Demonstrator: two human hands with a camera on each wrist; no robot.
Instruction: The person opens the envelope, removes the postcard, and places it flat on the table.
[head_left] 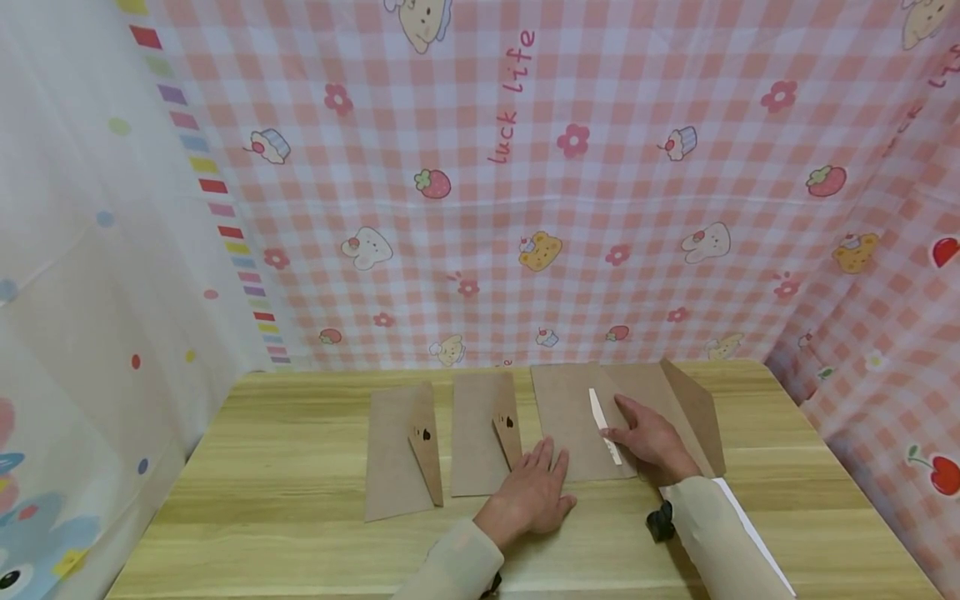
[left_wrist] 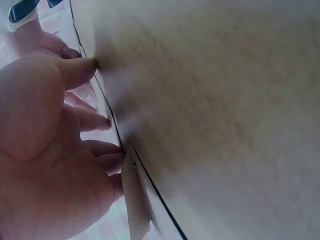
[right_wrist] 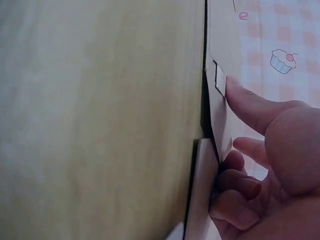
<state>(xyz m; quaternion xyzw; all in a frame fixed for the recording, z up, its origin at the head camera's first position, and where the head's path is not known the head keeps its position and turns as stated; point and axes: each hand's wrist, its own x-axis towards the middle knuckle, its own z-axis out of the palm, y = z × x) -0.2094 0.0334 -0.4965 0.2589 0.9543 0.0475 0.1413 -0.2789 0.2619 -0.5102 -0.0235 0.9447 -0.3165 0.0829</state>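
Observation:
Several flat brown paper pieces lie in a row on the wooden table. My left hand (head_left: 528, 496) rests palm down, fingers spread, fingertips by the lower corner of the second brown piece (head_left: 474, 442). My right hand (head_left: 648, 433) lies over the brown pieces on the right, its index finger stretched out away from the thumb. The thumb (right_wrist: 240, 97) touches the edge of a slim white strip (head_left: 597, 417) on the third brown piece (head_left: 562, 408). The other fingers (right_wrist: 237, 182) bend at the paper's edge.
The leftmost brown piece (head_left: 390, 450) has a narrow flap with a small dark print. Farther right, another brown piece has a raised flap (head_left: 697, 412). White paper (head_left: 753, 533) shows beside my right sleeve. A pink checked cloth (head_left: 480, 208) hangs behind the wooden table (head_left: 285, 500).

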